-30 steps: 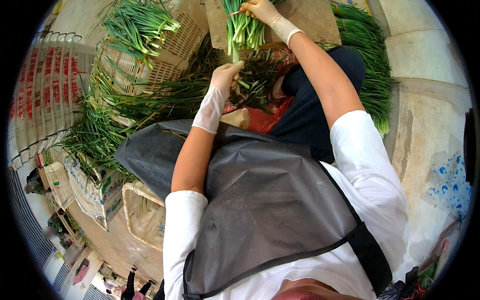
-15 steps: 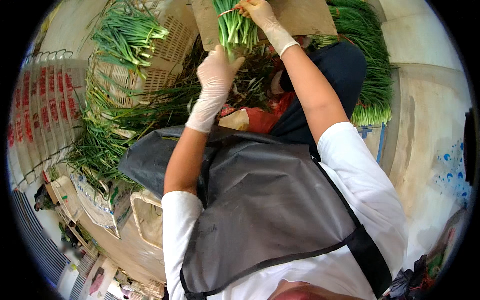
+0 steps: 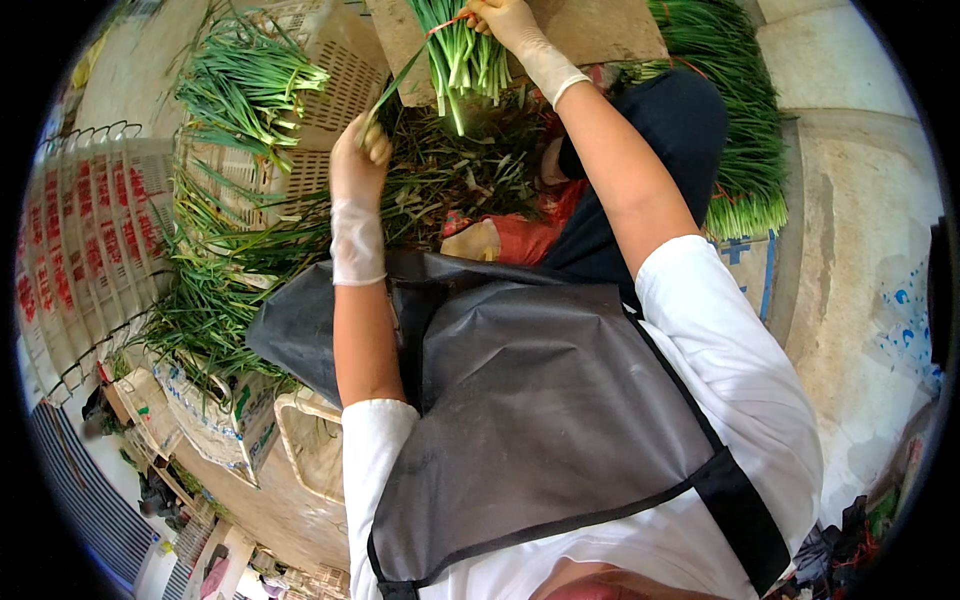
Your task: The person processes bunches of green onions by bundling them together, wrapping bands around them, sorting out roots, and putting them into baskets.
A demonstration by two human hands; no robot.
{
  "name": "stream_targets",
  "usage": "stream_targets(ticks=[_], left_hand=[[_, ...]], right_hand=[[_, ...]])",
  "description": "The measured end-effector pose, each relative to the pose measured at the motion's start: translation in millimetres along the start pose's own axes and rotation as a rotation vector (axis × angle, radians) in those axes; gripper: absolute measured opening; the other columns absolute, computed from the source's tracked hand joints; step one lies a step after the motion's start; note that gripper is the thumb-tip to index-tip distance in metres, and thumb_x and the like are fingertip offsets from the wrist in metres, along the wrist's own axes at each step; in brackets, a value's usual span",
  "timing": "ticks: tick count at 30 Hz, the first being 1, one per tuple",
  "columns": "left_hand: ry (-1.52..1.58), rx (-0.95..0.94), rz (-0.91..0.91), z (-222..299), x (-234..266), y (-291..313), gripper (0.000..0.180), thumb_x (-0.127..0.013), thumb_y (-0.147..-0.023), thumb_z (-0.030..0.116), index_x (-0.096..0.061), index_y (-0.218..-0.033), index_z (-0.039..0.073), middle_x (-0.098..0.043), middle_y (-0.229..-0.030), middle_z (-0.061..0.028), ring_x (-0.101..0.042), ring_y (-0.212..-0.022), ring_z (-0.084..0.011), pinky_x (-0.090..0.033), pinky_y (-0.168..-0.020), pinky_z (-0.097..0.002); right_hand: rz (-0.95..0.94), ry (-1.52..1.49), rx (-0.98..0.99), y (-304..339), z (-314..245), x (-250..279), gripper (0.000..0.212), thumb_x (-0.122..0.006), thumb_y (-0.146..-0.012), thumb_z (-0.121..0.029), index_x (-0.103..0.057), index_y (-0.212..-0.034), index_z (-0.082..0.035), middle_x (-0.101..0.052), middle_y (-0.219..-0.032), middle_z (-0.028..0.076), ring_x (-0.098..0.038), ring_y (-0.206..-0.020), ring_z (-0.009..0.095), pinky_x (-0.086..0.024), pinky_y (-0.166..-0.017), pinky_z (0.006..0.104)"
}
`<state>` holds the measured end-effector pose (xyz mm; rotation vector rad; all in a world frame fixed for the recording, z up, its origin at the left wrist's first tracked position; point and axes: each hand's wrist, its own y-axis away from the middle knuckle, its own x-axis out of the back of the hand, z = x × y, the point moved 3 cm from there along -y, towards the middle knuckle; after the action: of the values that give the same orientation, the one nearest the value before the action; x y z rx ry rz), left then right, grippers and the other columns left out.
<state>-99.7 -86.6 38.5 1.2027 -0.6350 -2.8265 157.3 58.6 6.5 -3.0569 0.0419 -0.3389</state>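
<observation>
A bunch of chives (image 3: 465, 60) lies on a board (image 3: 610, 35) at the top, pale stem ends toward me, with a red tie (image 3: 447, 24) round it. My gloved right hand (image 3: 508, 25) is closed at the bunch's right side, its fingers pinching the tie's end. Left of the bunch, my gloved left hand (image 3: 360, 160) is closed on a long green leaf (image 3: 402, 75), which stretches up toward the tie. One stem hangs lower than the others from the bunch.
Loose chives (image 3: 250, 75) rest on a beige plastic crate (image 3: 345, 65) at the left. Leafy scraps (image 3: 440, 165) cover the ground below the board. Tied chives (image 3: 735, 130) are piled at the right. A dark apron (image 3: 540, 400) covers my lap.
My left hand has moved left and slightly down, away from the stem ends, and now draws out a green leaf. My right hand stays at the tie.
</observation>
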Motion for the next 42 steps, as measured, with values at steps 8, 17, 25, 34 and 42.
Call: stream_targets(ticks=[8, 17, 25, 34, 42], left_hand=[[-1.635, -0.048, 0.719, 116.8, 46.2, 161.0, 0.019, -0.064, -0.085, 0.022, -0.062, -0.077, 0.005, -0.057, -0.065, -0.0028, -0.047, -0.049, -0.0076, -0.039, -0.043, -0.0238], [-2.022, 0.735, 0.798, 215.9, 98.9, 353.3, 0.019, -0.062, -0.082, 0.018, -0.061, -0.077, 0.000, -0.065, -0.072, -0.0089, -0.066, -0.074, -0.0202, -0.050, -0.061, -0.0345], [-1.337, 0.040, 0.062, 50.3, -77.1, -20.5, 0.081, -0.061, -0.082, 0.051, -0.034, -0.139, 0.000, -0.050, -0.129, -0.0230, -0.050, -0.119, -0.0296, -0.042, -0.096, -0.0422], [-0.978, 0.145, 0.022, -42.5, -113.3, -210.0, 0.081, -0.069, -0.075, 0.052, -0.044, -0.128, -0.004, -0.055, -0.116, -0.0148, -0.055, -0.100, -0.0225, -0.044, -0.084, -0.0328], [-0.593, -0.276, -0.275, 38.5, -167.3, -138.3, 0.065, -0.069, -0.077, 0.010, -0.034, -0.131, 0.000, -0.058, -0.113, -0.0129, -0.059, -0.098, -0.0233, -0.047, -0.088, -0.0343]], right_hand=[[0.025, -0.282, -0.090, 8.9, 12.7, 19.3, 0.025, -0.056, -0.091, -0.021, -0.070, -0.085, -0.002, -0.066, -0.073, 0.004, -0.058, -0.060, 0.007, -0.048, -0.057, 0.0208], [0.190, 0.223, 0.053, 5.7, 2.8, 23.9, 0.031, -0.053, -0.090, -0.029, -0.068, -0.079, -0.005, -0.066, -0.075, 0.011, -0.059, -0.059, 0.026, -0.050, -0.059, 0.0358], [0.235, 0.750, -0.100, 23.7, 17.5, 81.7, 0.031, -0.050, -0.089, -0.031, -0.066, -0.083, -0.006, -0.063, -0.098, 0.014, -0.058, -0.093, 0.032, -0.046, -0.081, 0.0424], [-0.013, -0.267, -0.367, -19.8, 16.9, 51.3, 0.031, -0.057, -0.089, -0.031, -0.066, -0.085, -0.001, -0.062, -0.094, 0.008, -0.051, -0.104, 0.021, -0.033, -0.096, 0.0344], [-0.200, -0.049, 0.095, -19.9, -74.0, 50.2, 0.026, -0.059, -0.088, -0.025, -0.065, -0.091, 0.001, -0.062, -0.086, 0.007, -0.055, -0.085, 0.015, -0.043, -0.077, 0.0290]])
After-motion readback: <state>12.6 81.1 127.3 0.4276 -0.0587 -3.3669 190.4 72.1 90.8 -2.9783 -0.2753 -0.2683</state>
